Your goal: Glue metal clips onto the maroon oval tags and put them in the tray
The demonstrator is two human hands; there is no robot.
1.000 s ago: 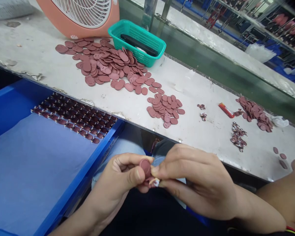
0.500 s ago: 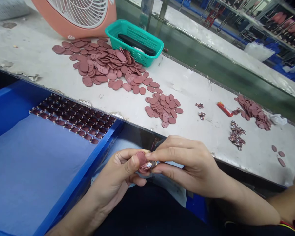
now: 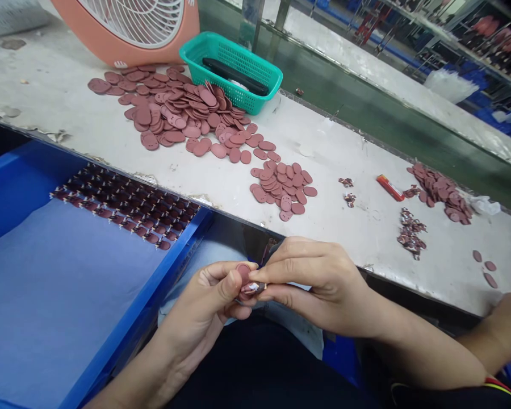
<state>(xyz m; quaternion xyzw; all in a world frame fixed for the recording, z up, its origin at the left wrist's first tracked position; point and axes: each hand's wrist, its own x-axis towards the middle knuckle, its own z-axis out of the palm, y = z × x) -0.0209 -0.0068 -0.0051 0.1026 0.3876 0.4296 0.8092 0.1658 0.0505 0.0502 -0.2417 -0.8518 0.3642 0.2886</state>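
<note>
Between the thumb and fingers of my left hand [image 3: 210,304] is a reddish-brown oval disc [image 3: 242,274], held just past the table's front edge. My right hand [image 3: 323,284] pinches a small dark piece with a shiny, whitish part [image 3: 254,288] against the disc's lower edge. The fingers cover much of both, so I cannot tell whether they are joined. On the table beyond my hands lies a small pile of similar oval discs [image 3: 283,187], some with little holes. A larger heap of them [image 3: 174,111] spreads farther left.
At left, a blue tray [image 3: 111,346] holds rows of dark finished-looking pieces [image 3: 128,201]. A green basket [image 3: 234,62] and a pink fan [image 3: 123,34] stand behind the heap. Rightward are small shiny pieces [image 3: 411,234], a red packet [image 3: 390,188] and another person's arm [image 3: 498,329].
My right fingers have shifted slightly left, closer to my left hand, and the shiny piece has tilted a little. At the right edge the other person's arm has moved.
</note>
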